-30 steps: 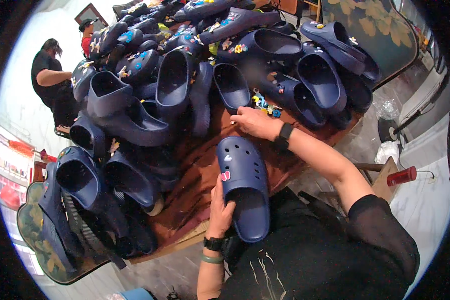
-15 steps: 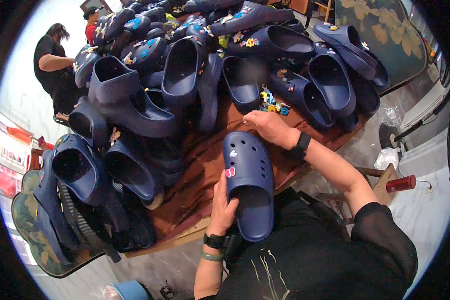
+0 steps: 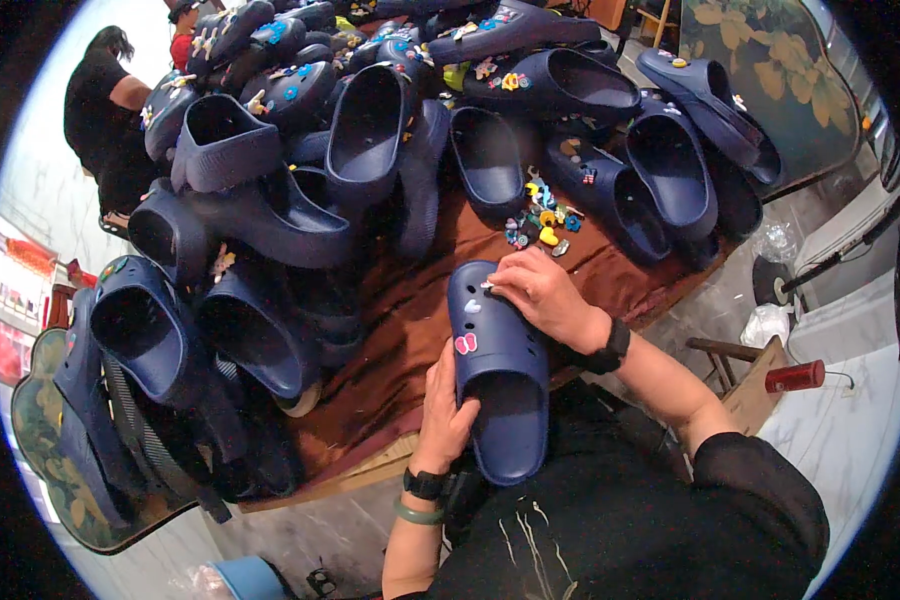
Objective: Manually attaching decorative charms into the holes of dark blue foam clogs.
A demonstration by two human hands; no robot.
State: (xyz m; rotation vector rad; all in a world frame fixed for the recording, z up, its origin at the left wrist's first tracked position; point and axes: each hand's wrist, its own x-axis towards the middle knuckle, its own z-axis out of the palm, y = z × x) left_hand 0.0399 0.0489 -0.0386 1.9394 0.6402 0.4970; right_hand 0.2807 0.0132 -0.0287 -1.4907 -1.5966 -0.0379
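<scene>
A navy clog [image 3: 511, 425] with round holes lies sole down before me, its toe pointing away. My left hand [image 3: 444, 407] is closed round its left side, thumb over the opening's edge. On its upper sit a pink charm [image 3: 466, 345] and a small pale charm [image 3: 472, 307]. My right hand [image 3: 542, 297] is over the toe, fingers pinched on a small whitish shoe charm [image 3: 488, 285] at one of the holes; most of that charm is hidden by the fingers. Just beyond lies a small heap of colourful charms [image 3: 545, 215] on the brown cloth [image 3: 410, 320].
Many navy clogs are piled across the far and left side of the table, with one clog [image 3: 670, 170] among several at the right. A person in black [image 3: 105, 120] stands at the far left. A wooden stool [image 3: 750, 385] and a blue bucket [image 3: 250, 578] are on the floor.
My right hand has come from beside the charm heap down to the clog's toe, bringing a small charm to a hole. The heap is more exposed. My left hand keeps its hold.
</scene>
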